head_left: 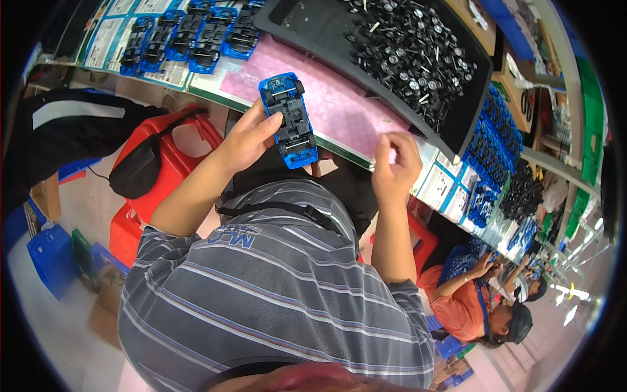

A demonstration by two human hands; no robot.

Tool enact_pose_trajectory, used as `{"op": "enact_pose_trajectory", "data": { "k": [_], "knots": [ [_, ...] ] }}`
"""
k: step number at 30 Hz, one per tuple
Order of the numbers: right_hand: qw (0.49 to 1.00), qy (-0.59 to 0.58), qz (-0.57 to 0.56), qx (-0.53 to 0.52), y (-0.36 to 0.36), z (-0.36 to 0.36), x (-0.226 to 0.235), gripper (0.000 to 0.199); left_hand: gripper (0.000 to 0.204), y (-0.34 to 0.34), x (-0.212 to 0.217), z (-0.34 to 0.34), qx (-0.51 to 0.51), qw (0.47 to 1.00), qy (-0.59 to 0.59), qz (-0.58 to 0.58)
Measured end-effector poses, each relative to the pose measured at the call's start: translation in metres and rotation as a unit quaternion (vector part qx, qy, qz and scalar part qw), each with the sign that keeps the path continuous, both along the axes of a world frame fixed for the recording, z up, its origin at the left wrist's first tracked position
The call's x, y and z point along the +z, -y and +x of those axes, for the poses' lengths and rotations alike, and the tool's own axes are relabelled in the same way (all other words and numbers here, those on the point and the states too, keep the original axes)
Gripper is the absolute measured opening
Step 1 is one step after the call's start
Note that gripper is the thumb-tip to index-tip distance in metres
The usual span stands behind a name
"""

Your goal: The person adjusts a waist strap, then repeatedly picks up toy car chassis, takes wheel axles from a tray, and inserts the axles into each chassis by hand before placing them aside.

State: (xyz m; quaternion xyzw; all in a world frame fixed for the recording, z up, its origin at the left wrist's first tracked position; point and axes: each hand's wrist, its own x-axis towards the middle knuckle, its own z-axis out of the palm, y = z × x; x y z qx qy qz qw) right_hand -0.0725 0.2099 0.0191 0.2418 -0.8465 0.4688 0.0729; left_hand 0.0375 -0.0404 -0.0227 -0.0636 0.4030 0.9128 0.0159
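Note:
My left hand [247, 140] grips a blue toy car [292, 117] over the near edge of the table, its black underside turned up. The thumb lies on the car's left side, and dark wheels show at both ends. To the right, clear of the car, my right hand [396, 163] is closed with its fingers curled in. A small shiny bit shows by its fingertips, too small to name. Beyond the hands a black tray [294, 31] holds a heap of small black wheels and metal axles [418, 59].
Several blue toy cars [206, 39] lie underside up at the table's far left. More blue car parts [490, 144] and a black pile [522, 193] sit along the right. A red stool [160, 153] stands at left; a person in orange [460, 297] works at lower right.

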Motion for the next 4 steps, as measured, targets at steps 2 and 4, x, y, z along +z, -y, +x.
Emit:
{"op": "enact_pose_trajectory", "data": {
  "k": [2, 4],
  "knots": [
    [0.998, -0.011, -0.018, 0.058, 0.024, -0.001, 0.017, 0.014, 0.061, -0.010, 0.001, -0.004, -0.031, 0.999, -0.009, -0.028],
    [0.995, 0.033, -0.017, 0.090, 0.043, -0.002, 0.027, 0.016, 0.064, -0.020, 0.000, -0.008, -0.044, 0.999, -0.007, -0.027]
  ]
}}
